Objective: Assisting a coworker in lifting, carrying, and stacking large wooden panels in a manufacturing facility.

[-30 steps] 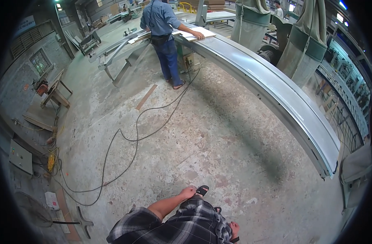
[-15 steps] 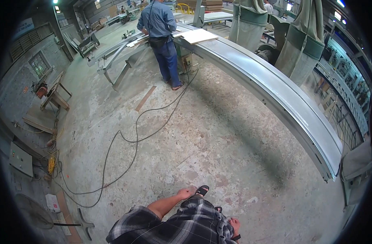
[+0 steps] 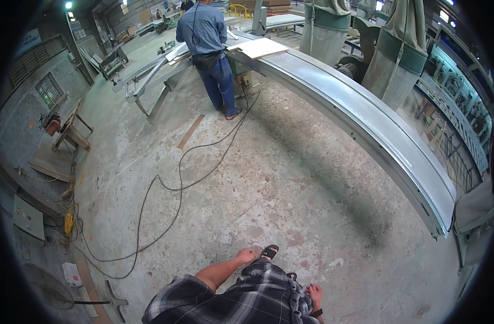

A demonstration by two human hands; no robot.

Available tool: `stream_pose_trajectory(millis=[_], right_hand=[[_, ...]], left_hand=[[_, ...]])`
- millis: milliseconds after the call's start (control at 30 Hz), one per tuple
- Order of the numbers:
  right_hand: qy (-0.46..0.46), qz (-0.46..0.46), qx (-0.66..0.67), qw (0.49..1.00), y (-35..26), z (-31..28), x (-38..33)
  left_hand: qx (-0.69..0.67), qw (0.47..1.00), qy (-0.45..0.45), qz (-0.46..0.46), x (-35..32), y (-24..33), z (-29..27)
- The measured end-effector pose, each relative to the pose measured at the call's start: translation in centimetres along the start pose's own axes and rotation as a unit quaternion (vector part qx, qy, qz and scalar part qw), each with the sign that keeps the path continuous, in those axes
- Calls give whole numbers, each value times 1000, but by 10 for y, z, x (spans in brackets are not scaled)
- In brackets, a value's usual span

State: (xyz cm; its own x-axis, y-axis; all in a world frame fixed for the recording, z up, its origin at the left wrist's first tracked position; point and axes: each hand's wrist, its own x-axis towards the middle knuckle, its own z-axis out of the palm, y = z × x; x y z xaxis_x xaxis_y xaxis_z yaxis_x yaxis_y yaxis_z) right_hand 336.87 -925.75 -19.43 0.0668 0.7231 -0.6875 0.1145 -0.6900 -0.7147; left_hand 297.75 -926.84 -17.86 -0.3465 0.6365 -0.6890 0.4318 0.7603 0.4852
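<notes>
I look down at my own body in a plaid shirt on a concrete workshop floor. My left hand (image 3: 248,255) hangs at my side with loosely curled fingers and holds nothing; a sandalled foot (image 3: 269,251) shows just beyond it. My right hand (image 3: 314,295) rests low by my right hip, with a dark band at the wrist, and nothing shows in it. Both hands are far from any tool or workpiece.
A long grey metal machine table (image 3: 366,124) curves along the right. A person in a blue shirt (image 3: 206,32) stands at its far end beside a flat board (image 3: 260,47). A black cable (image 3: 171,189) snakes across the floor. Benches and a wood strip (image 3: 191,132) lie left.
The view has shifted slightly forward. The person in blue has turned away from the table's board. My hands stay hanging at my sides.
</notes>
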Motion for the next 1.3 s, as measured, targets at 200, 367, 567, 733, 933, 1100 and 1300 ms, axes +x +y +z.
stream_pose_trajectory(millis=[200,367,567,733,933,1100,1300], right_hand=[[-2,-6,7,1000,6,-3,6],[-28,-51,24,998,22,-7,10],[-43,-108,10,993,37,-11,16],[-41,-118,-15,992,60,-20,37],[-49,-146,-32,988,66,-23,45],[-13,-252,-231,940,57,-26,45],[-78,-167,-106,977,57,-30,60]], left_hand=[[-18,1000,-2,-10,-3,7,1],[-42,998,-19,-34,-7,12,-1],[-21,1000,4,6,-12,11,0],[-19,999,26,0,-13,6,4],[-4,1000,20,1,-20,2,4],[-1,1000,27,-7,-31,-2,5],[-19,999,12,-32,-31,-8,9]])
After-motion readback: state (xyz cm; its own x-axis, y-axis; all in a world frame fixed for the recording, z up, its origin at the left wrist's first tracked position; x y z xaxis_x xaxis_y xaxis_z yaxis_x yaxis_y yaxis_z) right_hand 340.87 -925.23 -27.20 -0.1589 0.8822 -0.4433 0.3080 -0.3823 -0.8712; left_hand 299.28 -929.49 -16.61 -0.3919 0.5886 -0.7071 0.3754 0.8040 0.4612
